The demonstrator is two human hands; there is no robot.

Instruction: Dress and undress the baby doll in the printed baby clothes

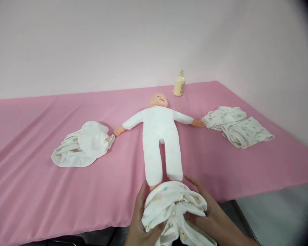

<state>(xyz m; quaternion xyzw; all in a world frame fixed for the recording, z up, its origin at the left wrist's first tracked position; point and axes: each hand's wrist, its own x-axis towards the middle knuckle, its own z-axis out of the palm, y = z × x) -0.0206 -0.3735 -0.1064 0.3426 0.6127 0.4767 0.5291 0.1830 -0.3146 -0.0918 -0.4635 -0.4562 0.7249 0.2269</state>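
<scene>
We hold a bunched printed garment (173, 208) at the near edge of the table (28, 191), our left hand (137, 222) and right hand (210, 215) both gripping its folds just below the doll's (160, 136) feet. The doll lies flat with its arms spread, and nothing is over its legs yet. A crumpled cloth (83, 145), folded clothes (237, 126) and a bottle (179, 83) lie untouched.

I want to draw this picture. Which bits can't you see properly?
- Doll's feet: hidden behind the bunched garment, head view.
- Left hand and right hand: palms covered by that garment, wrists cut off by the bottom edge.
- Bottle: label too small to read.
- Top right corner: dark, blocked by the camera's rim.
</scene>
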